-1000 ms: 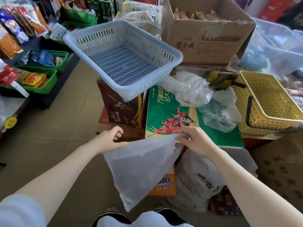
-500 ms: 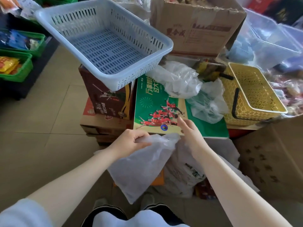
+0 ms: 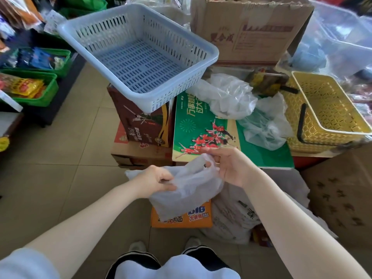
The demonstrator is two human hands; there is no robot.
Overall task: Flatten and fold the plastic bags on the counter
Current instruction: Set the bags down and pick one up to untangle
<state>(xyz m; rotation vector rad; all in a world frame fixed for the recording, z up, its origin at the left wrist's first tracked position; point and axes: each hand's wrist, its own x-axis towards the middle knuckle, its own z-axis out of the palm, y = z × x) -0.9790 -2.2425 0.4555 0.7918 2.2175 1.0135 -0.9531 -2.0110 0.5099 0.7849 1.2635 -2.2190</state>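
**Both hands on one white bag, held in the air before the stacked cartons**

You hold a white plastic bag [image 3: 187, 188] in front of you, clear of any surface, above an orange carton [image 3: 182, 218] and your shoes on the tiled floor. Your left hand [image 3: 156, 181] grips the bag's left upper part, its fingers [image 3: 167, 181] curled and clamped on a bunched fold. Your right hand [image 3: 229, 168] meets the bag's upper right edge at the handle loop; its fingers [image 3: 210, 153] are bent over the plastic, and the thumb appears to pinch the loop, though the contact is partly hidden. The bag hangs crumpled, not flat.

Beyond your hands, the green carton [image 3: 201, 127] serving as the desk carries two more loose bags: a crumpled white one [image 3: 225, 95] and, just beside it to the right, a clear bluish one [image 3: 265, 125]. A grey-blue slotted basket [image 3: 138, 55] sits tilted on a brown carton [image 3: 141, 125] to the left. A yellow basket [image 3: 328, 113] with a black handle stands to the right, touching the clear bag. A large brown cardboard box [image 3: 249, 31] stands behind.
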